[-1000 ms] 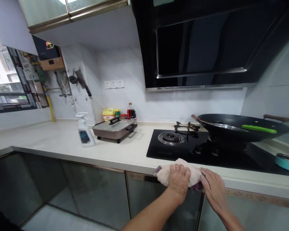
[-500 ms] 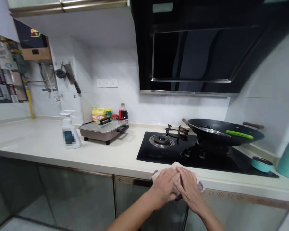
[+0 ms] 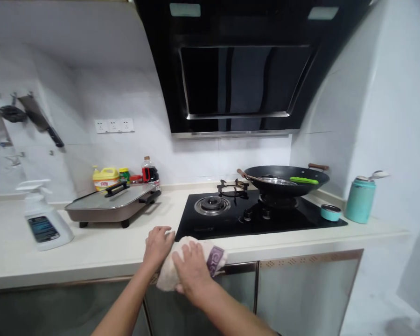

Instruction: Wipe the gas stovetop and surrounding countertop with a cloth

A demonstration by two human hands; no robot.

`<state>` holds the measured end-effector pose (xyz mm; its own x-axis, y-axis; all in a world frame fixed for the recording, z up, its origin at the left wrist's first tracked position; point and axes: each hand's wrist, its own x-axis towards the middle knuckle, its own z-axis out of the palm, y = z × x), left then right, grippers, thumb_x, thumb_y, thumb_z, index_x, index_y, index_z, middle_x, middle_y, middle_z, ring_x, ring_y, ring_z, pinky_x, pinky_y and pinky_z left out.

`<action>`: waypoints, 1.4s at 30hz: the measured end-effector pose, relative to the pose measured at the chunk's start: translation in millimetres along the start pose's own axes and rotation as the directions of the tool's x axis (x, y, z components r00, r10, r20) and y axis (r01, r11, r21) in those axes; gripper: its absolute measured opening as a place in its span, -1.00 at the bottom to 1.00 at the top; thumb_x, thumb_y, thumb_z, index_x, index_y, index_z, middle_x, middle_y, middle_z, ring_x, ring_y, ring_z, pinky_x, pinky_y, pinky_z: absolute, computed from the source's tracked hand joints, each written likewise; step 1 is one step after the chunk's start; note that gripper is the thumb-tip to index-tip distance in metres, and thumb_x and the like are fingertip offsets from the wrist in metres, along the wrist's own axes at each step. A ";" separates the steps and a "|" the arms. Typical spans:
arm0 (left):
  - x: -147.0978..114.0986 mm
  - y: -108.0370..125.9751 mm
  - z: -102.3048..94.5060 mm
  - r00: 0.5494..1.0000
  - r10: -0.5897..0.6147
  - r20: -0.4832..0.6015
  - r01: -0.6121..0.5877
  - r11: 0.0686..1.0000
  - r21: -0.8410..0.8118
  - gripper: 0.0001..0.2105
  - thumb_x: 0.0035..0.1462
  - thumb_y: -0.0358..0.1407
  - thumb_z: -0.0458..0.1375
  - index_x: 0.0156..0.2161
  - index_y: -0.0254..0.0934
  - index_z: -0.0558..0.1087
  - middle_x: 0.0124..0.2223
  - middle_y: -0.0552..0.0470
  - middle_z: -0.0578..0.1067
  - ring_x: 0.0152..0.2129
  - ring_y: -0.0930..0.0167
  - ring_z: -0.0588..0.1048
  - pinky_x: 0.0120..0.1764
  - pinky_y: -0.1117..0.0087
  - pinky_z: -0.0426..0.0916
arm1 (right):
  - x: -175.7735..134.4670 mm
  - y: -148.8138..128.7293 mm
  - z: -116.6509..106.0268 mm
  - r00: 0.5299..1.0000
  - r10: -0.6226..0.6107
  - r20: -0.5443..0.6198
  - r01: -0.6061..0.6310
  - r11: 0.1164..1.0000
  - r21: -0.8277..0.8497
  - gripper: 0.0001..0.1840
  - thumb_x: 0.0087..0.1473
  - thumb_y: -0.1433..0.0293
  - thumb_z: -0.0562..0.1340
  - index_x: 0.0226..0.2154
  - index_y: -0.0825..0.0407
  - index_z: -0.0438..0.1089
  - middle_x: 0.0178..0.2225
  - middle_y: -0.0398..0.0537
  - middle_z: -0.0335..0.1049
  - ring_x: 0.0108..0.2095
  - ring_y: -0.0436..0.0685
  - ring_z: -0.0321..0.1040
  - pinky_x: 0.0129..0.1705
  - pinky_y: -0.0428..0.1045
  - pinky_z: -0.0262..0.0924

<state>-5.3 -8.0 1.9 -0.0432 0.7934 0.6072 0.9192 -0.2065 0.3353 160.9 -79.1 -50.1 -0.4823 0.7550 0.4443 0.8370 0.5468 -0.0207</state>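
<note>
A pale cloth [image 3: 168,274] with a purple printed patch hangs over the front edge of the counter, by the near left corner of the black gas hob [image 3: 210,227]. My right hand [image 3: 194,275] grips this cloth from above, its fingers spread across the folds and the thumb underneath. Just left of it, my left hand [image 3: 158,245] is over the counter edge beside the cloth, with fingers stretched forward and nothing visible in them. The hob's left burner [image 3: 212,205] lies beyond both hands, with its loose pan support [image 3: 233,187] behind it.
A wok [image 3: 283,186] with a green-handled utensil sits on the right burner. A teal cup [image 3: 331,213] and teal flask [image 3: 360,200] stand further right. Leftward are a lidded electric pan [image 3: 107,213], a spray bottle [image 3: 47,224] and several condiment containers. The range hood [image 3: 238,84] overhangs the hob.
My hands, together on the bunched cloth before, have moved apart. The left one has come off it; the cloth hangs looser under the right. My view has turned right.
</note>
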 end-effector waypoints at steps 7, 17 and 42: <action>-1.1 -0.5 -1.3 0.977 -0.139 0.162 0.117 0.983 0.138 -0.50 0.27 0.03 -0.03 0.02 -0.21 0.60 0.10 -0.26 0.54 0.12 -0.02 0.42 0.15 -0.05 0.26 | -15.9 29.7 -4.7 0.981 -0.124 -0.146 0.121 0.992 -0.028 0.13 -0.12 0.07 0.55 0.37 -0.14 0.05 0.30 0.26 0.14 0.26 0.50 0.14 0.27 0.42 0.10; 0.9 8.1 -7.6 0.960 -0.150 0.237 0.104 0.976 0.193 -0.51 0.24 0.00 -0.04 0.03 -0.15 0.61 0.15 -0.23 0.52 0.16 -0.01 0.38 0.18 -0.05 0.21 | -138.8 188.3 -84.0 0.973 0.223 -0.054 -0.222 0.975 0.023 -0.05 -0.17 0.04 0.56 0.25 -0.24 0.29 0.35 0.08 0.15 0.32 0.40 0.09 0.35 0.29 -0.01; -2.1 27.1 -10.5 0.961 -0.144 0.236 0.130 0.989 0.075 -0.41 0.21 0.21 -0.03 -0.03 -0.13 0.64 0.13 -0.21 0.54 0.14 -0.03 0.38 0.18 -0.07 0.19 | -132.6 188.1 -90.0 0.946 0.322 0.044 -0.325 0.944 0.063 -0.25 -0.04 0.26 0.29 0.24 0.00 0.29 0.39 0.16 0.07 0.41 0.36 -0.02 0.41 0.23 -0.06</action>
<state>15.6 -21.3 17.2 -0.0813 0.9274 0.3651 0.9326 -0.0585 0.3563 405.6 -108.9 -32.3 -0.1977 0.9061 0.3740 0.9301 0.2939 -0.2204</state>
